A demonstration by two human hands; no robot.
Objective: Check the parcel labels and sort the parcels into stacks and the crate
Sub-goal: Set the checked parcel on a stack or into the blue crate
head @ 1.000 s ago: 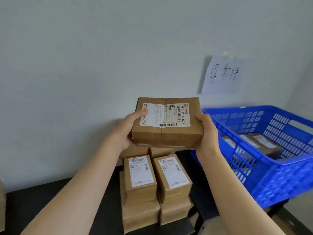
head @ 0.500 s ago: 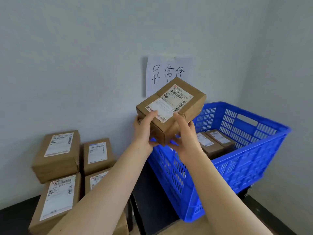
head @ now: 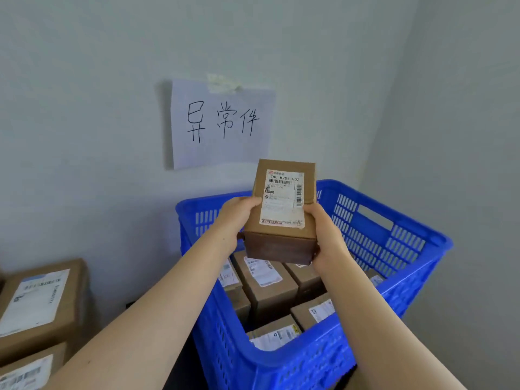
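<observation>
I hold a brown cardboard parcel point(head: 282, 240) with a white shipping label facing me, above the blue plastic crate point(head: 394, 282). My left hand point(head: 235, 220) grips its left side and my right hand point(head: 327, 237) grips its right side and lower corner. Inside the crate lie several labelled brown parcels point(head: 267, 285), partly hidden by my arms and the held parcel. A stack of labelled parcels point(head: 39, 308) stands at the lower left.
A handwritten paper sign point(head: 222, 122) is taped to the pale wall above the crate. A second wall closes the corner on the right. A dark table surface point(head: 180, 370) shows between the stack and the crate.
The view has swung right toward the crate. The parcel has turned so its label stands upright and now hangs over the crate's inside; the stacks have slid to the far left.
</observation>
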